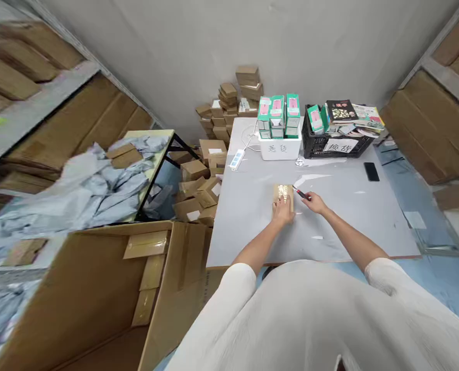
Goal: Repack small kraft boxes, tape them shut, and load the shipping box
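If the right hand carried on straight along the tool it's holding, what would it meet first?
Most likely the small cardboard box under the left hand: the tool in the right hand points at its far right corner. Whether the tip already touches is unclear.

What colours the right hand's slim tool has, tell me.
The slim tool is black and red, shown in the head view.

Right of the frame's centre, the left hand (283, 210) lies on a brown box (278, 190) on the tabletop (244, 221); the right hand (316, 203) holds a red-and-black tool (302, 195) beside it.
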`<state>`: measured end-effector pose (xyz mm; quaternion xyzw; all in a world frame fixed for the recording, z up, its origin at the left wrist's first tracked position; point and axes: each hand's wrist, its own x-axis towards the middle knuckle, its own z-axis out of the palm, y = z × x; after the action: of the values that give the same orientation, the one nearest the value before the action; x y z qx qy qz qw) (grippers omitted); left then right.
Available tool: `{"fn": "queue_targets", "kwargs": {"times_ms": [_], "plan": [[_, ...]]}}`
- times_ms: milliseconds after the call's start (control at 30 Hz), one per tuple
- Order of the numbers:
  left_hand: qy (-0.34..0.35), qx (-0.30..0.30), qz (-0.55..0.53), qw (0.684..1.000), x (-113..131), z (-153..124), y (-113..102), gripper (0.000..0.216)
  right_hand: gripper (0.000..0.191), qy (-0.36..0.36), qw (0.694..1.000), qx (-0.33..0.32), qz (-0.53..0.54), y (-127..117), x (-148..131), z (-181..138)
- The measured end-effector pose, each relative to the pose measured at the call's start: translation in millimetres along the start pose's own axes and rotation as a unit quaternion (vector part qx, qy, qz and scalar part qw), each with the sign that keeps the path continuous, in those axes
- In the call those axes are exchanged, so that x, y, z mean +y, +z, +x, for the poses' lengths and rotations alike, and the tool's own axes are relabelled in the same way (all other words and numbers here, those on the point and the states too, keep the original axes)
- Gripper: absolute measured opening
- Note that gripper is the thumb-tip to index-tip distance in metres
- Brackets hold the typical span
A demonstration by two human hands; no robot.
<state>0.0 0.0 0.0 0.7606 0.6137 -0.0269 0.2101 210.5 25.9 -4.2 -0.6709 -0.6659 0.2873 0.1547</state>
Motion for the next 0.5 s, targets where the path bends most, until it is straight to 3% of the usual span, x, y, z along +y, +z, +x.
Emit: {"fn": "queue_targets", "kwargs": {"times_ms": [133, 267, 367, 500], "plan": [[0.096, -0.04, 0.047, 0.994, -26.3, 0.5, -10.2, 0.107, 0.025, -0.003, 1.0, 0.01, -0.005, -6.1, 7.0, -3.9], [0.171, -0.04, 0.072, 0.982, -54.5, 1.4, -19.8, 0.107, 0.028, -0.008, 1.0, -0.022, 0.012, -12.0, 14.3, -11.5], [0.181, -0.026, 0.063, 0.981, -61.4, 1.5, -21.0, 0.097, 0.034, -0.001, 0.999, -0.045, 0.024, -16.2, 18.8, -17.0], [0.148, -0.005, 0.041, 0.988, -51.9, 2.3, -15.6, 0.075, 0.038, 0.006, 0.997, -0.064, 0.05, -22.8, 21.3, -21.7]]}}
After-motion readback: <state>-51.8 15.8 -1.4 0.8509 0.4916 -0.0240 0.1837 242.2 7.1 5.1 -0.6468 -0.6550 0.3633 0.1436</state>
